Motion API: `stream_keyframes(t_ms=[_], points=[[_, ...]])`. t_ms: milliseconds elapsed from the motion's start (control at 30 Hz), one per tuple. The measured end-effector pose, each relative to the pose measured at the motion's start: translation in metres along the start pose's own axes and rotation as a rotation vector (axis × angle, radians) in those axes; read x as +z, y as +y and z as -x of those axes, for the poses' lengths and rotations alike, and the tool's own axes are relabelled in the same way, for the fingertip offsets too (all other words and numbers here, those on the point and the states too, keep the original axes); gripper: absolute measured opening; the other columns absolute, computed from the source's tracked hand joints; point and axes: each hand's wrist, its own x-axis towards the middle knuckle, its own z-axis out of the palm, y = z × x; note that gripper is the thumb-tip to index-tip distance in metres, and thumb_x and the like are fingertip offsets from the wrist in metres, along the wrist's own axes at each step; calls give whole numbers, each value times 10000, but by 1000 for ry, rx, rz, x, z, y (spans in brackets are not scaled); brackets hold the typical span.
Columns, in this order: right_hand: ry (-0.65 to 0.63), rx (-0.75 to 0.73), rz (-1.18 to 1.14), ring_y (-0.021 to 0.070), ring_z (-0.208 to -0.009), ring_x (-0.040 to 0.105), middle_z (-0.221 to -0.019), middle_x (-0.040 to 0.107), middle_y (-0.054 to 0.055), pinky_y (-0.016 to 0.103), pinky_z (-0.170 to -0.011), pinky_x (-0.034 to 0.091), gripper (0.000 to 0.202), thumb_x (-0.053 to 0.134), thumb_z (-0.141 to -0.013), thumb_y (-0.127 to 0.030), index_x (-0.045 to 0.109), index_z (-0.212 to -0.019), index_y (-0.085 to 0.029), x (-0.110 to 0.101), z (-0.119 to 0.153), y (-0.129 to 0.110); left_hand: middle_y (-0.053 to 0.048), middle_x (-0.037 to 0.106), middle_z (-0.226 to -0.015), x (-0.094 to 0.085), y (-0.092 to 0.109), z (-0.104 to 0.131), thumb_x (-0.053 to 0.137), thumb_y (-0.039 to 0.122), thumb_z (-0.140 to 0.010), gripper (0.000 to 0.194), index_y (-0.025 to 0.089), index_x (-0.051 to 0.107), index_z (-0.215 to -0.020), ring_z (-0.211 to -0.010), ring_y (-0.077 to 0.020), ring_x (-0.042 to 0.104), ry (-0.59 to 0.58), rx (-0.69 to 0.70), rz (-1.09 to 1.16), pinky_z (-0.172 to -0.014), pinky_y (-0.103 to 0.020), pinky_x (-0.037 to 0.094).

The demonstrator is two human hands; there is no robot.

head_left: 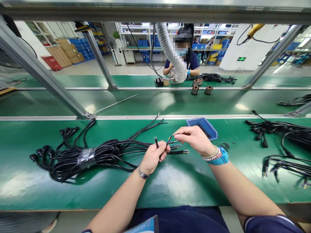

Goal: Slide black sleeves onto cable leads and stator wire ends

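The left fingers (161,149) grasped a cable (168,141); whether the right fingers (184,130), just beside them, held anything, I could not tell.

Green bench top (177,194) is super glossy and smooth, black cables (107,150) look rubbery, wrapped in shiny clear plastic film (86,157). Crinkly foil-looking duct (167,45) too lol.

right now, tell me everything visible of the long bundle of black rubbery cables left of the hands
This long bundle of glossy black, rubbery-looking cables lies on the green bench top, looped and bound by a clear, shiny plastic-looking band. Black connectors fan out at its left end; at the right, loose tails spread out, several ending in coloured wires. The left hand covers part of these tails and grips black cable ends there.
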Motion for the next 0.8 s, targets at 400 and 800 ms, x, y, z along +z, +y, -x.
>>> stream_keyframes(t_ms=[400,800], points=[[-167,-31,94,127,-646,551,-710,642,31,249,-609,438,172,613,-676,-303,674,-716,-146,-6,-4,-3,45,360,-488,1,4,1,512,419,-766,320,119,530,-654,-375,-26,251,-86,-69,77,-391,-189,146],[-161,-188,274,122,-641,530,-647,592,19,242,-608,417,150,578,-723,-277,697,-710,-187,10,-4,5,36,444,-538,0,1,-3,580,393,-724,278,118,544,-700,-368,-10,282,56,-55,165,-368,-169,160]])
